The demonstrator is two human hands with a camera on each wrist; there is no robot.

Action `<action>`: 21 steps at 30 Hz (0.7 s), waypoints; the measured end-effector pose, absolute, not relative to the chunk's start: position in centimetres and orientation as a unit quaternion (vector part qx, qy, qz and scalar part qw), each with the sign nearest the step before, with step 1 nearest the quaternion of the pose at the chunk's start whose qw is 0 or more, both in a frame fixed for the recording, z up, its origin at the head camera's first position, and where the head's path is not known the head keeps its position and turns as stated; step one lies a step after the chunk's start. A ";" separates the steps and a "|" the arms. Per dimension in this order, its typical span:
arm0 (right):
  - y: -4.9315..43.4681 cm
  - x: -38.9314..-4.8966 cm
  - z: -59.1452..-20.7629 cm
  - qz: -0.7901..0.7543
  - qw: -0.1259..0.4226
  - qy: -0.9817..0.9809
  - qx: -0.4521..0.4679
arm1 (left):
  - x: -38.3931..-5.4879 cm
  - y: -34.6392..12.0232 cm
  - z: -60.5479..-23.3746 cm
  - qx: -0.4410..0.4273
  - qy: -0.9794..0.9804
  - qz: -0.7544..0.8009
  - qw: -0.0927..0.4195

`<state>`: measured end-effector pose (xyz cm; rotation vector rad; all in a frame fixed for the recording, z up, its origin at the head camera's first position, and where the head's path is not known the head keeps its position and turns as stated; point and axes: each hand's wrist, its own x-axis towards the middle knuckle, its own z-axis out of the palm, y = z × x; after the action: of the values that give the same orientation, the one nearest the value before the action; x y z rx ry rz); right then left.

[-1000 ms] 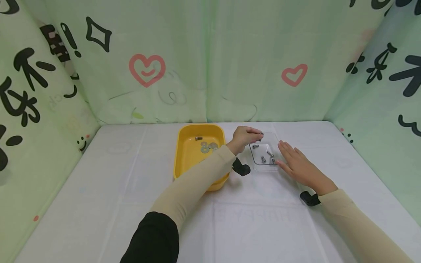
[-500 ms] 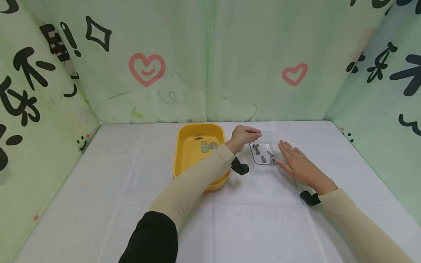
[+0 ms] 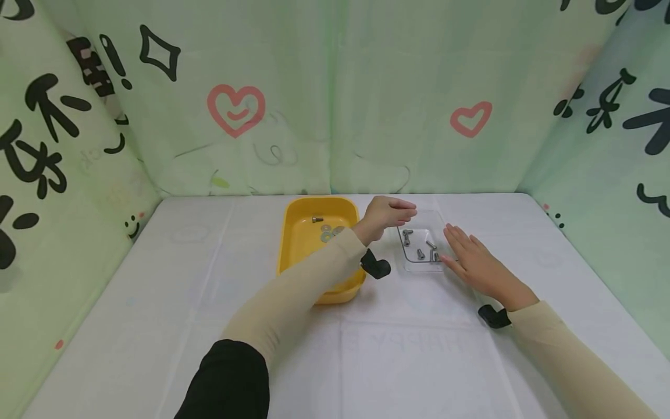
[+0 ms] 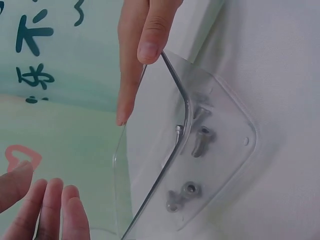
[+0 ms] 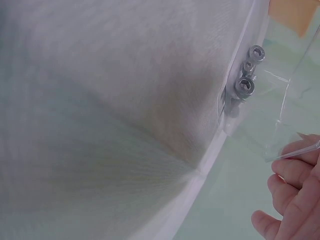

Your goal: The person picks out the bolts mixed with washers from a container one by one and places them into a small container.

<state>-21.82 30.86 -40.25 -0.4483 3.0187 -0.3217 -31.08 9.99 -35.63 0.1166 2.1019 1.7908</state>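
Observation:
My left hand (image 3: 381,216) hovers over the far left corner of a clear plastic box (image 3: 423,262). In the left wrist view its fingers (image 4: 52,207) and thumb stand apart with nothing between them. My right hand (image 3: 478,266) lies along the box's right side, fingers straight and thumb at the near corner. The left wrist view shows the right thumb (image 4: 150,47) touching the dark-edged rim (image 4: 187,107). Several hex socket screws (image 3: 421,254) lie inside the box; their heads (image 5: 244,87) show through its wall in the right wrist view.
A yellow tray (image 3: 290,256) stands left of the box, partly covered by my left forearm. It holds one screw (image 3: 317,219) and several washers (image 3: 327,228). A white cloth (image 3: 408,349) covers the table, with a green printed curtain (image 3: 387,116) around three sides.
One second ago my left hand pinched a screw above the box. That screw now lies in the box, and the left arm has shifted slightly left. The right hand stays put.

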 end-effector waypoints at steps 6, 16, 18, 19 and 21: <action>30.8 -21.8 -40.3 -0.106 0.031 0.982 -0.151 | -30.7 8.3 -34.5 0.072 0.739 0.642 0.192; 30.9 -21.6 -40.2 -0.110 0.018 0.980 -0.165 | -30.2 5.5 -32.7 0.098 0.750 0.625 0.192; 30.9 -21.5 -40.2 -0.111 0.016 0.980 -0.166 | -30.1 5.0 -32.4 0.101 0.750 0.624 0.193; 30.9 -21.5 -40.2 -0.111 0.015 0.980 -0.166 | -30.0 4.7 -32.3 0.101 0.751 0.623 0.194; 30.9 -21.5 -40.2 -0.112 0.015 0.979 -0.168 | -29.8 4.3 -32.0 0.100 0.755 0.618 0.196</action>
<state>-21.48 30.85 -40.17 -0.5216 3.0474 -0.3485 -29.84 4.31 -32.03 0.2809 2.1154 1.7306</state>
